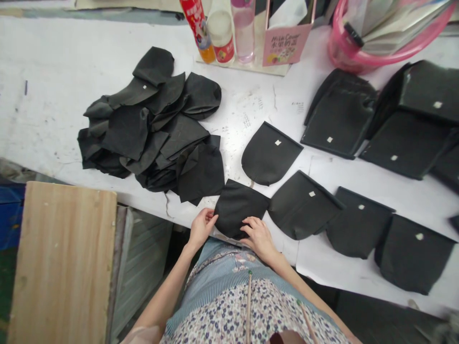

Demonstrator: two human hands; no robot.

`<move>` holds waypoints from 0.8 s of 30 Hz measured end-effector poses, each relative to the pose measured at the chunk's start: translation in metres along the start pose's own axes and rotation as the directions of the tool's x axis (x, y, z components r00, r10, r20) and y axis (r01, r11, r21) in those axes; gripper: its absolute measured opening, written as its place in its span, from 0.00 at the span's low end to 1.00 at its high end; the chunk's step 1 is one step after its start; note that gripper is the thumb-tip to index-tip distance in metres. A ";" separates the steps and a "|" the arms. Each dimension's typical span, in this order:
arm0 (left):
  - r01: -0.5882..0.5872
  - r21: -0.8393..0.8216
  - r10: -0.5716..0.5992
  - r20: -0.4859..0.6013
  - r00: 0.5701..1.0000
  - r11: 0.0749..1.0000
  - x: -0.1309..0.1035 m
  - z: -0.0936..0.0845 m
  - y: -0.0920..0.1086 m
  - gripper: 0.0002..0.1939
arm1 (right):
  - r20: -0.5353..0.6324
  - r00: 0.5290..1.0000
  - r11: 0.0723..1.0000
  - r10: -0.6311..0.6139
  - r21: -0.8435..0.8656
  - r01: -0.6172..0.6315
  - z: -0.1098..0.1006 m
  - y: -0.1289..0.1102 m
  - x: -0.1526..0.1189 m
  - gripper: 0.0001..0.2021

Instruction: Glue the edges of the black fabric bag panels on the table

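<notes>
A black fabric piece [238, 208] with a rounded lower end lies at the table's front edge, directly before me. My left hand [202, 228] pinches its left edge between thumb and fingers. Over its lower right part rests my right hand [258, 235], fingers apart and slightly bent, touching the surface. Just right of it lies a similar black piece [301, 205] bearing a small white tag, its corner meeting the one I handle. Another tagged piece [270, 155] sits a little farther back. To the left is a loose heap of black pieces [154, 124].
More tagged black pieces [360, 222] run along the right front, with thicker stacks [339, 112] behind. Bottles [220, 36], a pink box [285, 45] and a pink basket [380, 59] line the back. A wooden board [64, 263] stands left of the white table [46, 95].
</notes>
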State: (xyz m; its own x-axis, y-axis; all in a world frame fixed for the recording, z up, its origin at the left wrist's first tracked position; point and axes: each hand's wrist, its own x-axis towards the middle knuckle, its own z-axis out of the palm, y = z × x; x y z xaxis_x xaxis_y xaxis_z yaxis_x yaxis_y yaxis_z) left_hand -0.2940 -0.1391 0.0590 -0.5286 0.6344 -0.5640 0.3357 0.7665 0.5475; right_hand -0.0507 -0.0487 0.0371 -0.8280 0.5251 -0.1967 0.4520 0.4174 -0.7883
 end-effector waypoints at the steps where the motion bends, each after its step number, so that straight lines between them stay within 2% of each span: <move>1: 0.001 -0.028 -0.001 0.016 1.000 1.000 0.000 -0.001 -0.002 0.16 | 0.003 1.000 1.000 0.015 0.010 -0.015 -0.001 0.000 0.000 0.15; 7: 0.036 -0.159 -0.021 0.092 0.996 0.987 -0.001 -0.003 -0.010 0.21 | 0.003 0.999 0.994 0.052 0.099 -0.052 0.001 0.000 0.002 0.09; 12: 0.065 -0.219 -0.043 0.103 0.994 0.974 -0.001 -0.002 -0.019 0.26 | -0.085 0.991 0.957 0.104 0.281 -0.076 0.001 0.000 0.005 0.06; 14: 0.052 -0.205 -0.034 0.087 0.996 0.977 -0.003 -0.003 -0.020 0.26 | -0.149 0.976 0.921 0.161 0.377 -0.095 -0.005 0.000 0.007 0.05; 16: 0.019 -0.164 -0.013 0.035 0.999 0.986 -0.004 -0.006 -0.019 0.24 | -0.231 0.938 0.874 0.258 0.469 -0.125 -0.015 0.001 0.010 0.07; 20: -0.091 -0.041 0.086 -0.114 0.990 0.995 -0.003 -0.009 0.001 0.16 | -0.385 0.808 0.781 0.445 0.608 -0.140 -0.051 0.008 0.026 0.10; 22: -0.215 0.064 0.223 -0.144 0.964 0.974 0.005 -0.006 0.021 0.13 | -0.444 0.746 0.753 0.496 0.648 -0.115 -0.073 0.012 0.038 0.12; 24: -0.374 0.198 0.400 -0.117 0.909 0.906 0.019 0.000 0.047 0.13 | -0.499 0.694 0.746 0.519 0.661 -0.082 -0.094 0.017 0.052 0.13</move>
State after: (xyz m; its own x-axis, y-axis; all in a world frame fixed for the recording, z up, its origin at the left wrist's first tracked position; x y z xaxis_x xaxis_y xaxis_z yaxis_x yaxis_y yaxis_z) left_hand -0.2882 -0.0908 0.0733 -0.4370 0.8718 -0.2213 0.6564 0.4773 0.5842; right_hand -0.0548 0.0558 0.0679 -0.1746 0.9512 -0.2546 0.1860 -0.2221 -0.9571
